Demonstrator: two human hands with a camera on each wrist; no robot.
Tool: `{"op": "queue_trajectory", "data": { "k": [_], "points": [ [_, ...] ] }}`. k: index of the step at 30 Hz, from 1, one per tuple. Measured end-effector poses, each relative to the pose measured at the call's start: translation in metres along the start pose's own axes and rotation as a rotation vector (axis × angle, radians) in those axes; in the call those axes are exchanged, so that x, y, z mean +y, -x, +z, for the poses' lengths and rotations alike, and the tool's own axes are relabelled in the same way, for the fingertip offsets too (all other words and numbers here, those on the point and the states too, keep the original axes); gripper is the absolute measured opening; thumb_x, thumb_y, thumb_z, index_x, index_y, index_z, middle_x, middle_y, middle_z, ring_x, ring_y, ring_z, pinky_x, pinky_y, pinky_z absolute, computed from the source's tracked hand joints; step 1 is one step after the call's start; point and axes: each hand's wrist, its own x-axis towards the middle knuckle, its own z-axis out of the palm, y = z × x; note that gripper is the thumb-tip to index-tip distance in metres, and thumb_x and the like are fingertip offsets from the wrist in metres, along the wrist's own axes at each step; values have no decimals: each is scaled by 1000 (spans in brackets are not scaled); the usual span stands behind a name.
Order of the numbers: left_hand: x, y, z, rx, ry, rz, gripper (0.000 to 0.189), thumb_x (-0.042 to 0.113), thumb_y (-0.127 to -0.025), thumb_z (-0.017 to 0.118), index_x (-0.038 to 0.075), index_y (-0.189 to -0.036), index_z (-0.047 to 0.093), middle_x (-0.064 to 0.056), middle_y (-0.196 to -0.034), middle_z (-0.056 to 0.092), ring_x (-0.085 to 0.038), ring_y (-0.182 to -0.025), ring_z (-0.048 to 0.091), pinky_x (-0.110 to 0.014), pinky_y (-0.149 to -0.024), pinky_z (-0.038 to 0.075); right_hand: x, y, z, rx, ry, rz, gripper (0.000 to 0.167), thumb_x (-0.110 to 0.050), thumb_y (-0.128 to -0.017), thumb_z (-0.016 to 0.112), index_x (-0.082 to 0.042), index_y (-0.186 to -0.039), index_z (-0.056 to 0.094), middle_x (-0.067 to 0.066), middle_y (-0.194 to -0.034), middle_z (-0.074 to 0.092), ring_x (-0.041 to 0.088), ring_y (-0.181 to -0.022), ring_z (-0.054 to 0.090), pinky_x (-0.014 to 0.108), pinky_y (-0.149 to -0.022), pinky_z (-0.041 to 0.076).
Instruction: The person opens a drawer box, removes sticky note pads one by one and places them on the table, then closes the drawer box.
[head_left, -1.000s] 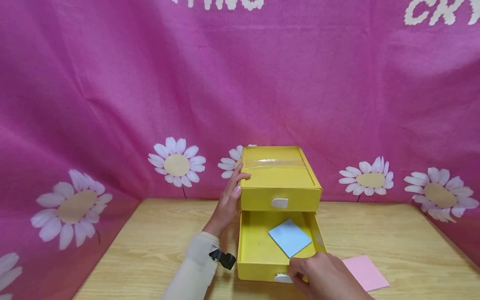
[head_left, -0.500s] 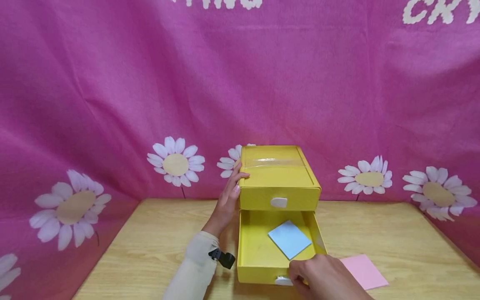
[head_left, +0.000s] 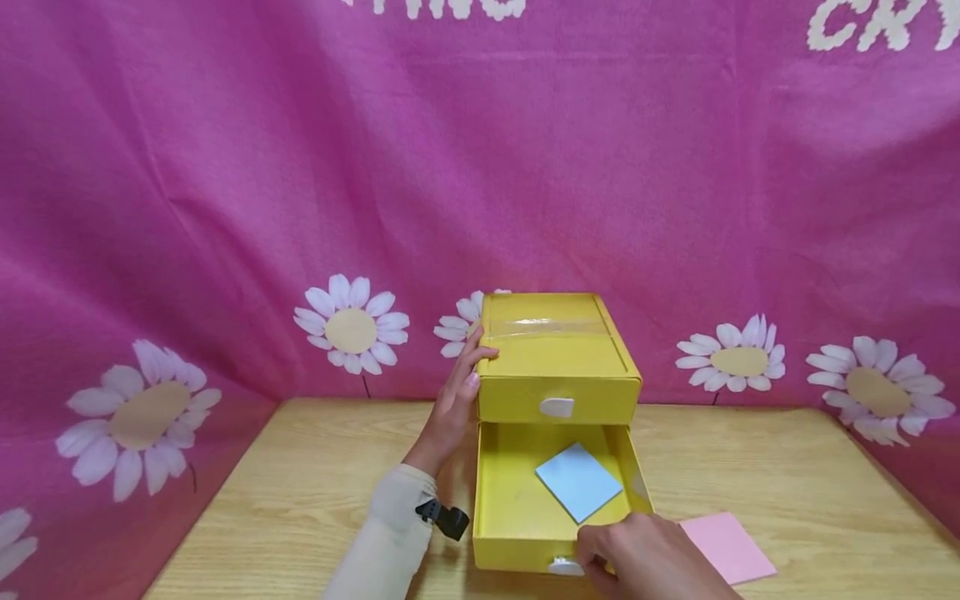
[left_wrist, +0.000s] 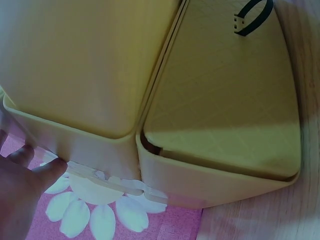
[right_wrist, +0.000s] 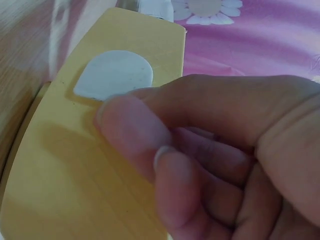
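A yellow two-drawer box (head_left: 558,350) stands on the table, its lower drawer (head_left: 517,508) pulled out and its upper one closed. Inside the lower drawer lies a pad of light blue sticky notes (head_left: 579,482), turned at an angle. My left hand (head_left: 453,400) rests against the box's left side with fingertips over the top edge; the left wrist view shows the fingers (left_wrist: 50,172) touching it. My right hand (head_left: 652,554) pinches the lower drawer's white handle (head_left: 566,567) at its edge. In the right wrist view the fingertips (right_wrist: 130,120) meet the white handle (right_wrist: 117,75).
A pink sticky-note pad (head_left: 727,546) lies on the wooden table (head_left: 322,483), to the right of the drawer and partly behind my right hand. The upper drawer has a white handle (head_left: 557,407). A magenta cloth with daisies (head_left: 600,167) hangs behind the table.
The lower drawer has slid slightly farther out towards me, with my right hand at its handle. The blue notes moved slightly with it. My left hand has stayed on the box.
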Motion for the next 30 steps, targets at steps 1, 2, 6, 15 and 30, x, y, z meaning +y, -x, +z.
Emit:
{"op": "queue_trajectory", "data": {
  "k": [1, 2, 6, 15, 30],
  "points": [
    [0, -1, 0, 0, 4, 3, 40, 11, -99, 30, -3, -135, 40, -17, -160, 8, -32, -147, 7, -62, -112, 10, 0, 0, 0, 1, 0, -1, 30, -4, -76, 71, -27, -67, 55, -20, -55, 36, -2, -48, 34, 18, -45, 32],
    [0, -1, 0, 1, 8, 7, 40, 11, -99, 30, -3, -136, 39, -17, -160, 8, -32, -147, 7, -61, -112, 10, 0, 0, 0, 5, 3, -3, 30, -3, -76, 71, -27, -67, 55, -20, -55, 36, -2, -48, 34, 18, -45, 32],
    [0, -1, -1, 7, 15, 6, 40, 10, -99, 30, -3, -135, 40, -17, -160, 8, -30, -147, 7, -61, -112, 10, 0, -1, 0, 24, 16, -22, 31, -2, -75, 70, -26, -66, 54, -20, -55, 35, -2, -49, 33, 18, -45, 32],
    [-1, 0, -1, 4, 16, 7, 40, 11, -100, 29, -3, -136, 39, -16, -161, 7, -28, -147, 6, -59, -113, 9, -1, -1, 0, 22, 18, -21, 33, 1, -73, 67, -27, -64, 52, -20, -54, 33, -3, -48, 32, 18, -44, 29],
    [-1, 0, 0, -7, 24, -8, 40, 12, -99, 30, -1, -137, 39, -15, -161, 6, -27, -147, 6, -59, -113, 8, 0, 4, -5, 37, 21, -46, 26, -9, -79, 72, -28, -68, 59, -22, -57, 37, -3, -50, 34, 17, -47, 33]
  ]
}}
